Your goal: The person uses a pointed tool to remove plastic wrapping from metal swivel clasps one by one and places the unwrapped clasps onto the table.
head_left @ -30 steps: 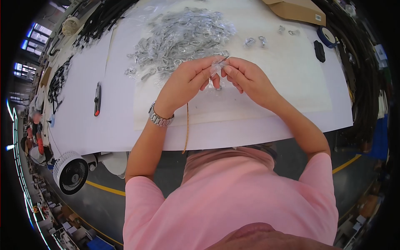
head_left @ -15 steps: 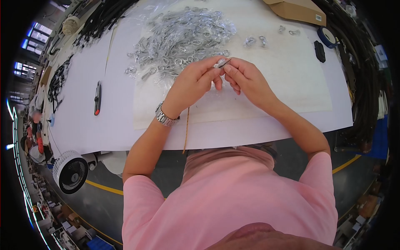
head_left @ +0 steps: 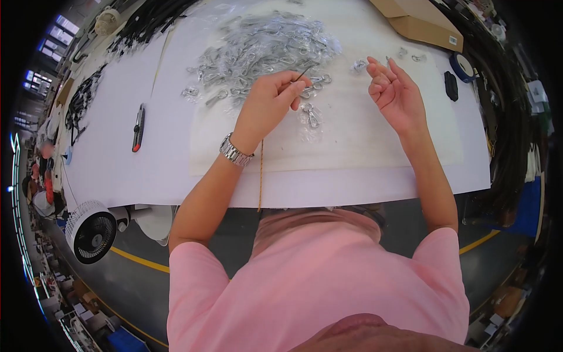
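Clasp (head_left: 312,115), head view: we note silvery looped metal in clear, crinkled film, lying on white sheeting (head_left: 363,144) near a pile of similar packets (head_left: 264,50). Our left hand (head_left: 268,100) pinches a thin dark piece (head_left: 303,73); our right hand (head_left: 400,101) is raised, palm showing, fingers loosely curled.

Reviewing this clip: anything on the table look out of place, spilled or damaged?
Nothing stands out as spilled or damaged. The pile of bagged clips is loose, with one bagged clip lying apart near the left hand, which is mildly untidy rather than odd.
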A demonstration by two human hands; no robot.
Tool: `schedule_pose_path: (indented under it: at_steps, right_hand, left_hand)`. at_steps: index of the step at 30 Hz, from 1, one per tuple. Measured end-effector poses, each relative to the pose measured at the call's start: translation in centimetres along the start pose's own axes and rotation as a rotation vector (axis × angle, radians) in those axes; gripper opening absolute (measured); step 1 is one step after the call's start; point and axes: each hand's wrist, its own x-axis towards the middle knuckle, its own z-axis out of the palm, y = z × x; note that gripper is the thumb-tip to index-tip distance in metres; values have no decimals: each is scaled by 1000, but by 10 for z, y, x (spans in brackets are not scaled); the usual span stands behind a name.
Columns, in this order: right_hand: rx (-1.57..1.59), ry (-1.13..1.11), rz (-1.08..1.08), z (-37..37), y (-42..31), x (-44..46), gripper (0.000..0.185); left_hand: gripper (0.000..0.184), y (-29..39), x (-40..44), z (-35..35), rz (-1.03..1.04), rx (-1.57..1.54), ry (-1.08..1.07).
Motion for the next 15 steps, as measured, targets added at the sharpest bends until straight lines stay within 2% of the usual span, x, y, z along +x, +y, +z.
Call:
schedule_pose_path:
  at_steps: [4, 5, 8, 11, 14, 15]
  right_hand:
    - [-1535, -115, -346, 25, 29, -3, 33]
    - [-1755, -187, -676, 19, 40, 6, 28]
    - [-2085, -375, -1036, 1, 53, 45, 20]
    - [-2277, -383, -895, 4, 45, 58, 14]
    - [-2035, -303, -829, 11, 38, 38, 12]
    - [-1869, -267, -729, 15, 36, 34, 13]
  left_hand:
    - [25, 1, 0, 1, 8, -35, -1]
    - [24, 0, 0, 3, 7, -35, 0]
    - [24, 0, -1, 3, 18, -28, 7]
    - [24, -1, -1, 0, 29, -19, 25]
    - [25, -4, 1, -2, 68, -1, 77]
    - [25, -4, 1, -1, 105, 22, 119]
